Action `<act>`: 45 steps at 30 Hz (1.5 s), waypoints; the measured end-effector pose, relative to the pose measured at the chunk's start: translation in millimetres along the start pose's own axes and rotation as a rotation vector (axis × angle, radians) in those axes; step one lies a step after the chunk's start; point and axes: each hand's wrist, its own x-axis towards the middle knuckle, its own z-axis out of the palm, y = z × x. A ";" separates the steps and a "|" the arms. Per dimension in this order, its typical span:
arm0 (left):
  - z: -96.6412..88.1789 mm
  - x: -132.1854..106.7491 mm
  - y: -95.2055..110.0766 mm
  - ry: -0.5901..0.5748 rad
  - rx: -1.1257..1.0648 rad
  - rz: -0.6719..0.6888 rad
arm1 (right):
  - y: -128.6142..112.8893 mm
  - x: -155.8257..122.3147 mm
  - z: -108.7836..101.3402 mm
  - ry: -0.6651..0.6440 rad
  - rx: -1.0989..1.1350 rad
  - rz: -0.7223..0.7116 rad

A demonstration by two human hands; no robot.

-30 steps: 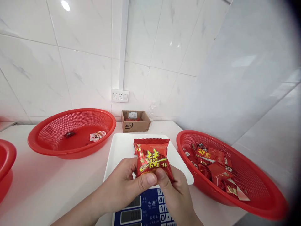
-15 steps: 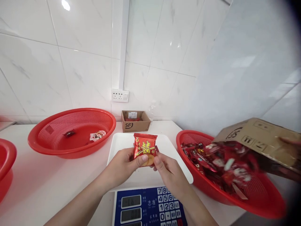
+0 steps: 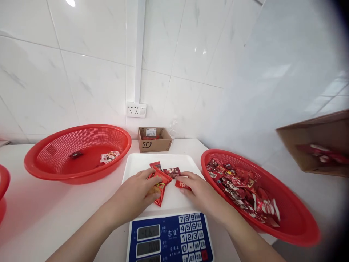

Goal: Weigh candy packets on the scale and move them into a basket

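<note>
My left hand (image 3: pixel 135 194) rests on the white scale tray (image 3: pixel 136 165), its fingers curled round a red snack packet (image 3: pixel 161 181) that lies tilted on the tray. My right hand (image 3: pixel 200 191) lies flat on the tray beside it, fingers stretched out, the fingertips touching a small red packet (image 3: pixel 182 185). Two more small red packets (image 3: pixel 172 171) lie on the tray just beyond my fingers. The scale's blue keypad panel (image 3: pixel 169 238) is below my hands.
To the right stands a red basket (image 3: pixel 296 218) heaped with several red packets. At the left, a red basket (image 3: pixel 54 165) holds two small items. A small cardboard box (image 3: pixel 154 143) sits by the wall. A tilted cardboard box (image 3: pixel 313 145) hangs at the right edge.
Both hands lowered the red packet from in front of me onto the scale tray. Someone's cardboard box tipped several packets into the right basket, then drew back to the right.
</note>
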 end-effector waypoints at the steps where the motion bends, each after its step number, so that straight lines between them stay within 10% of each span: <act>1: -0.2 -0.7 2.0 -0.028 -0.001 -0.024 | 0.5 2.7 0.9 -0.003 0.011 -0.006; 12: -2.5 -6.9 19.4 -0.141 -0.024 -0.146 | -3.3 40.0 6.3 0.012 -0.119 -0.023; 29: 8.7 2.6 8.4 0.026 0.192 -0.166 | -7.0 56.2 7.3 0.027 -0.179 -0.260; 37: 8.8 0.0 11.3 -0.053 0.099 -0.152 | -12.9 60.1 0.2 -0.049 -0.231 -0.071; 45: 9.1 2.3 15.0 -0.059 0.153 -0.199 | -31.6 91.8 4.0 -0.136 -0.193 -0.338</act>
